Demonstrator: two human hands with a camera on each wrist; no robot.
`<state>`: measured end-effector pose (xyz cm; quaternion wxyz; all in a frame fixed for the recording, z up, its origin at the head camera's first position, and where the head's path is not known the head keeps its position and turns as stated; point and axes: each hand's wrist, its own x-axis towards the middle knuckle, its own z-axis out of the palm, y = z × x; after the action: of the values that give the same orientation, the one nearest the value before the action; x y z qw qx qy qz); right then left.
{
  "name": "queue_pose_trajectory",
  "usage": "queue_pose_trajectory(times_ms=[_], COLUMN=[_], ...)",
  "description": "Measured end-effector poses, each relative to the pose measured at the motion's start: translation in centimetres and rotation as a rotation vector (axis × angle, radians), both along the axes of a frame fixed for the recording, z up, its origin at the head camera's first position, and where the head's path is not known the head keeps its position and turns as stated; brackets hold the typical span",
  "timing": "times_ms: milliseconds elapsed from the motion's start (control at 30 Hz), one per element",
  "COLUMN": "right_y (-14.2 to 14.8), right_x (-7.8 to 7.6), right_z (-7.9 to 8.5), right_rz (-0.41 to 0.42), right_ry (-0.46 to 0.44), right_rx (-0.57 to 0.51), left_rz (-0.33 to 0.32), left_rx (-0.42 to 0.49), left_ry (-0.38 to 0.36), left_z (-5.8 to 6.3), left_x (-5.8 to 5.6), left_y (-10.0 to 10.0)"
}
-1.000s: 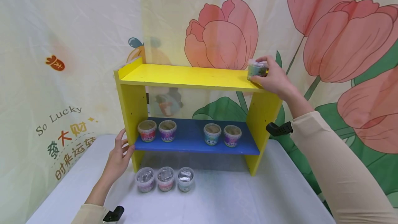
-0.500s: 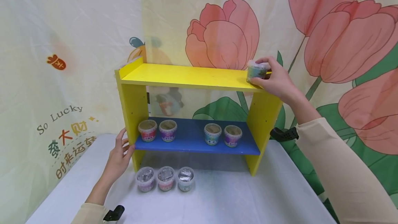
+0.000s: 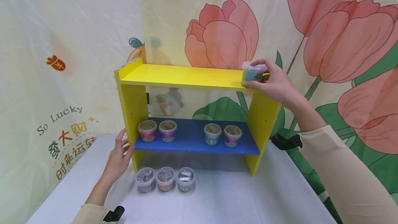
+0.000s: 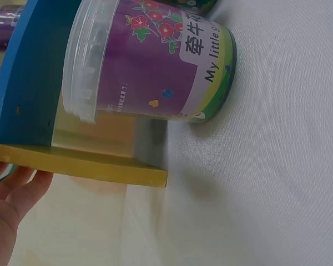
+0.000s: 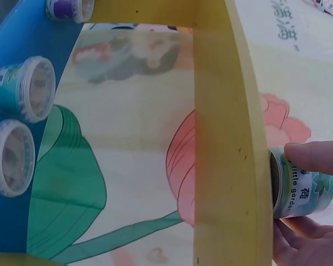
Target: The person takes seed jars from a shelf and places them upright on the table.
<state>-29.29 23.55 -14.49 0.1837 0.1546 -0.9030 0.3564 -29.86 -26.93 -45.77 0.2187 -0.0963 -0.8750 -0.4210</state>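
Observation:
A small plastic tub with a clear lid and light blue label is at the right end of the yellow top board. My right hand grips it between thumb and fingers. From the right wrist, the tub's base shows right at the board. My left hand touches the shelf's left side panel, fingers on its outer face and thumb at the front edge. On the blue middle board stand a red tub, purple tub, light blue tub and another purple tub.
In front of the shelf, a purple tub, a pink tub and a pale blue tub stand in a row on the white tablecloth. A printed tulip curtain hangs close behind the shelf.
My right hand has shifted the light blue tub slightly left and towards the front edge of the top board. My left hand stays at the side panel.

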Motion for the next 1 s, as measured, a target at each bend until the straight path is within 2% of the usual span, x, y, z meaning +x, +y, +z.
queue_pose_trajectory(times_ms=[500, 633, 800, 1000], right_y=[-0.5, -0.6, -0.8, -1.6], right_x=[3.5, 4.4, 5.4, 6.3], right_z=[-1.2, -1.7, -3.1, -5.7], right_rz=[0.037, 0.060, 0.084, 0.096], right_ry=[0.063, 0.055, 0.034, 0.048], right_rx=[-0.002, -0.013, -0.004, 0.019], left_rz=[-0.008, -0.006, -0.007, -0.008], left_rx=[0.001, 0.006, 0.005, 0.002], left_ry=[0.016, 0.014, 0.014, 0.015], left_z=[-0.2, -0.2, -0.2, 0.0], left_x=[-0.1, -0.1, 0.0, 0.0], left_y=[-0.1, 0.0, 0.0, 0.1])
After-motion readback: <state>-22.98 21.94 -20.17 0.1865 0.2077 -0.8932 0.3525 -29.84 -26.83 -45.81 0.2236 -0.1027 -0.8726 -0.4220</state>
